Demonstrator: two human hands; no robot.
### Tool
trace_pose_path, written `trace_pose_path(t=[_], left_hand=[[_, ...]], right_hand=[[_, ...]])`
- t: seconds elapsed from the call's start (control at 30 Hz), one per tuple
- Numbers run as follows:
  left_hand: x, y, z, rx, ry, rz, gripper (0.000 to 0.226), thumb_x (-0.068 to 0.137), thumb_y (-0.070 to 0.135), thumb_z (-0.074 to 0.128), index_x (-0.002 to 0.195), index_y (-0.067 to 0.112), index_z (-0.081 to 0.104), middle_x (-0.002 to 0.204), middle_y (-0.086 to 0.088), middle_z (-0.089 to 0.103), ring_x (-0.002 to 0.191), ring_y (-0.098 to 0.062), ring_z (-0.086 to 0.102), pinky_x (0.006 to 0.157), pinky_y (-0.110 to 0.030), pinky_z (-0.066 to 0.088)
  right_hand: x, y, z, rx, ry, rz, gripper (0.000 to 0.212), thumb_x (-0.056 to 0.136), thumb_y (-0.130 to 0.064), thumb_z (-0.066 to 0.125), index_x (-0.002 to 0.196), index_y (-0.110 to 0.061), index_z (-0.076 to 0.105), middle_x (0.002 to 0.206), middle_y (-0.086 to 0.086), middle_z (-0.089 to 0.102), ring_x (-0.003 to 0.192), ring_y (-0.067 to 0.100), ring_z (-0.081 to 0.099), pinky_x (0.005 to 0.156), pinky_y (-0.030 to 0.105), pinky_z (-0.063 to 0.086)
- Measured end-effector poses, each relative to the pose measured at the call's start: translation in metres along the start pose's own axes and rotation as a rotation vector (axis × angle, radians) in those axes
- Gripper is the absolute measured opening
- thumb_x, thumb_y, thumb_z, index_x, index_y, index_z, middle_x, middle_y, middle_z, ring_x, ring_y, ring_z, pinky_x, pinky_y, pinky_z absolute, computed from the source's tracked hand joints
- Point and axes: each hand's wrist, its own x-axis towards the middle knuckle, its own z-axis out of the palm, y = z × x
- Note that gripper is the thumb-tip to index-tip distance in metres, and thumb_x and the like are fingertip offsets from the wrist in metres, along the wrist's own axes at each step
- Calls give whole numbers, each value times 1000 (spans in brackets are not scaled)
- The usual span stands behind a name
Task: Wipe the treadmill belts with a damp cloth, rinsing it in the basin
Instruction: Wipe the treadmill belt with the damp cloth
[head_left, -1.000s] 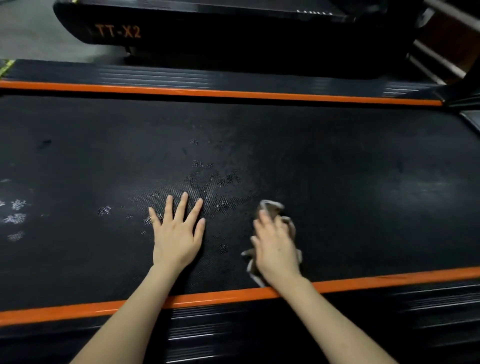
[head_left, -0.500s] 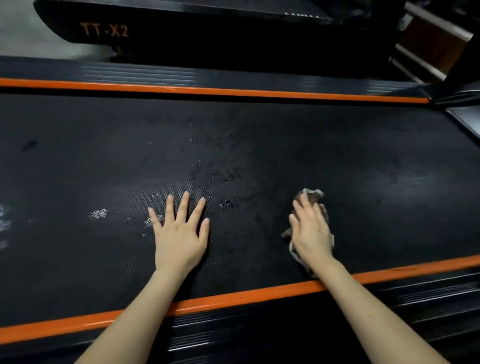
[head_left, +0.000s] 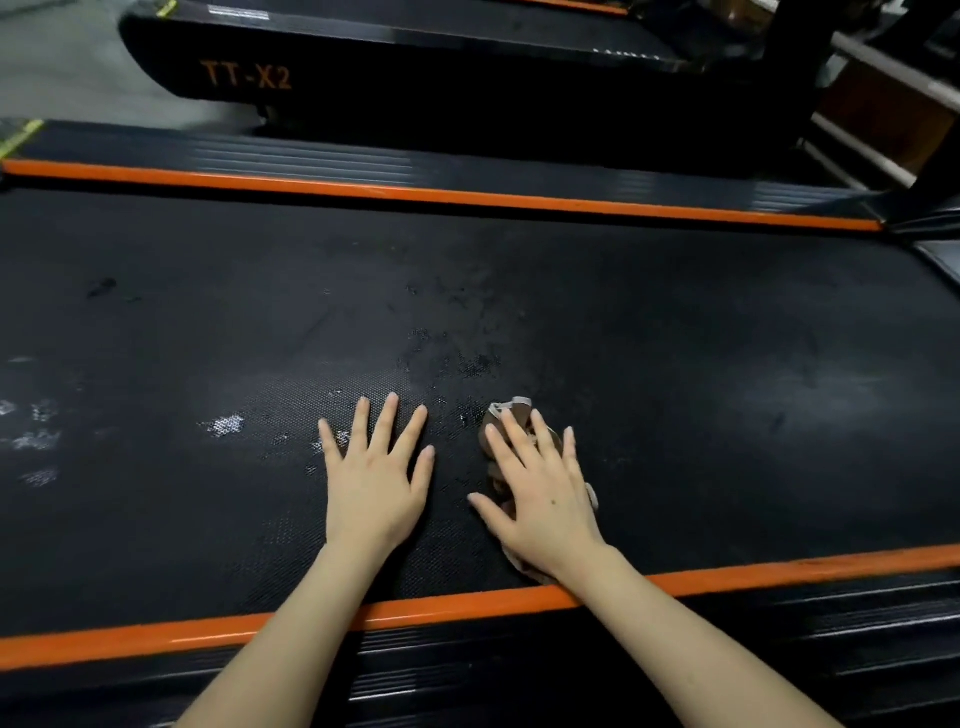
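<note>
Pressing flat with straight, spread fingers, the right hand (head_left: 543, 499) pins a crumpled brownish cloth (head_left: 511, 415) onto the black treadmill belt (head_left: 675, 338), near its nearer orange side rail (head_left: 779, 569). Just beside it, the left hand (head_left: 376, 480) lies open, palm down on the belt, holding nothing. White specks (head_left: 224, 425) dot the belt further left.

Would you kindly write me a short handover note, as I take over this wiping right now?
Left hand: flat on the belt, fingers spread, holding nothing.
Right hand: flat, pressing the cloth onto the belt beside the near orange strip.
Done: wet patch ahead of the hands.
Left: pale smudges further left, not yet wiped; basin out of view.
</note>
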Motion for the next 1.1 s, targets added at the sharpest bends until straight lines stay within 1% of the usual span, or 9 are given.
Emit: trace_pose_path(t=[0.17, 0.33, 0.53, 0.63, 0.7, 0.83, 0.9, 0.97, 1.1], left_hand=[[-4, 0, -4, -10, -32, -13, 63, 91, 56, 6, 146, 37, 29, 157, 2, 23, 147, -24, 10, 115, -57, -3], [-3, 1, -3, -2, -30, -21, 61, 92, 55, 9, 145, 37, 33, 155, 2, 26, 146, -25, 14, 115, -57, 2], [-1, 0, 2, 22, -29, -25, 57, 94, 53, 17, 142, 35, 40, 151, 0, 36, 143, -28, 25, 113, -60, 11], [-1, 1, 3, 25, -12, -24, 55, 93, 52, 22, 139, 34, 46, 147, -2, 42, 139, -30, 33, 111, -62, 17], [0, 1, 2, 26, 10, -26, 53, 92, 51, 26, 136, 34, 50, 144, -3, 46, 136, -30, 39, 108, -61, 20], [19, -1, -12, 5, 73, -44, 54, 91, 50, 26, 123, 28, 63, 128, -9, 60, 118, -30, 53, 102, -50, 31], [44, -3, -19, 22, 71, -85, 58, 91, 52, 21, 129, 28, 58, 135, -14, 53, 125, -33, 45, 107, -51, 22], [74, -8, -20, 43, 15, -117, 58, 93, 55, 14, 142, 37, 40, 153, -11, 30, 142, -34, 20, 113, -55, 1], [111, -17, -5, 71, -68, -149, 54, 97, 56, 13, 149, 43, 12, 160, -2, 5, 146, -33, -5, 112, -62, -6]], right_hand=[[14, 13, 5, 79, 85, -91, 52, 84, -40, 42, 124, -12, 61, 133, 7, 56, 121, 37, 52, 99, 57, 41], [38, 35, 12, 151, 161, -235, 44, 85, -34, 46, 118, -9, 64, 127, 7, 60, 118, 33, 55, 100, 53, 41], [107, 34, 2, 266, 107, 198, 44, 90, -32, 45, 126, -10, 57, 139, 5, 49, 131, 29, 39, 111, 48, 26], [72, 17, 3, 161, 141, -145, 46, 84, -32, 41, 116, -8, 63, 124, 10, 61, 112, 36, 57, 98, 50, 43], [44, 24, 0, 106, 89, -403, 48, 84, -36, 41, 119, -12, 63, 125, 7, 61, 113, 31, 59, 95, 47, 46], [42, 49, -4, 168, -63, -427, 57, 82, -53, 48, 129, -20, 56, 138, 4, 52, 128, 24, 48, 103, 46, 42], [44, 49, -2, 175, -104, -441, 68, 76, -63, 54, 131, -22, 53, 144, 2, 45, 136, 23, 37, 109, 46, 34], [44, 50, 3, 215, -109, -456, 72, 75, -66, 56, 133, -23, 50, 148, 0, 39, 140, 21, 28, 113, 42, 24], [63, 56, 10, 294, 34, -492, 46, 85, -49, 55, 121, -22, 61, 138, -2, 51, 134, 22, 39, 111, 49, 29]])
